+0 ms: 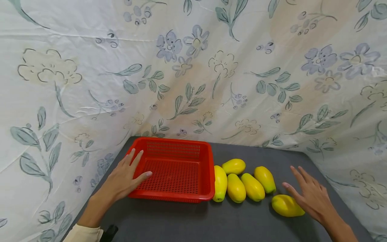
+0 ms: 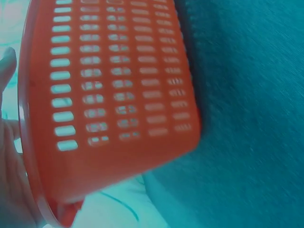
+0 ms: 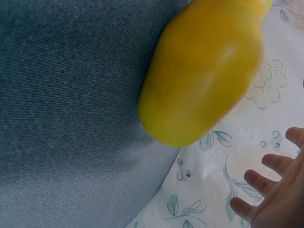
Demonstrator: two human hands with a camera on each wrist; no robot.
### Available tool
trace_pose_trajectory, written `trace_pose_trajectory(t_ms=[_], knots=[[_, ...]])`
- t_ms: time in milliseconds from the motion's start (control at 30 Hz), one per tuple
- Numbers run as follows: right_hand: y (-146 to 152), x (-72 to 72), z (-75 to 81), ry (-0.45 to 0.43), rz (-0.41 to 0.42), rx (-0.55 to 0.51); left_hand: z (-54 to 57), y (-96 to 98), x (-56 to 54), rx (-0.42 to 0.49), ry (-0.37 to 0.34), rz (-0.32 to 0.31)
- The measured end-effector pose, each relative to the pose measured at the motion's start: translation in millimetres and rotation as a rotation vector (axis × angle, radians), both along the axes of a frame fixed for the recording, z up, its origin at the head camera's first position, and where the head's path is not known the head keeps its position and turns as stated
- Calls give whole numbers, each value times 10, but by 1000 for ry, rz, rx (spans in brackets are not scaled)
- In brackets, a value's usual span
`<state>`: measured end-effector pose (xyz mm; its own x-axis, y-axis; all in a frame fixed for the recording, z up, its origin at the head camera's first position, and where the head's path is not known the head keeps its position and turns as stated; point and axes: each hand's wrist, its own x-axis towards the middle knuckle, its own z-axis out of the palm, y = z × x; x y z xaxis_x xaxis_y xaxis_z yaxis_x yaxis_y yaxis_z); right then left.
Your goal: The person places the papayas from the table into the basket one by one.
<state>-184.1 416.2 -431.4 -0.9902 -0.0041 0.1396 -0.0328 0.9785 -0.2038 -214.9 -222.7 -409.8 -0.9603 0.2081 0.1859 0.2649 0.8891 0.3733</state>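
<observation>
The left hand (image 1: 125,174) is spread, and hides part of a red basket (image 1: 172,196), full of little holes, just right of it; I can't tell if they touch; the right hand (image 1: 312,195) is spread too, covering one end of a plump, shiny yellow fruit (image 1: 284,205); left of that hand lie five more fruits (image 1: 235,189), the farthest partly hidden by the basket.

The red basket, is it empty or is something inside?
Empty: in the head view the red basket is bare inside, and the yellow fruits lie outside it.
</observation>
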Motion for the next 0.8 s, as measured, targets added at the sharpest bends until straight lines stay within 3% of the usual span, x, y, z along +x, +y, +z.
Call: trace_pose_trajectory(t_ms=[267,467,800], knots=[[80,-11,-38,-10,30,-10,-74,-160,58,44,-6,82],[104,-25,-76,-49,31,-28,-139,-316,149,118,-23,94],[171,-44,-135,-128,27,-70,-309,-462,263,210,-121,114]])
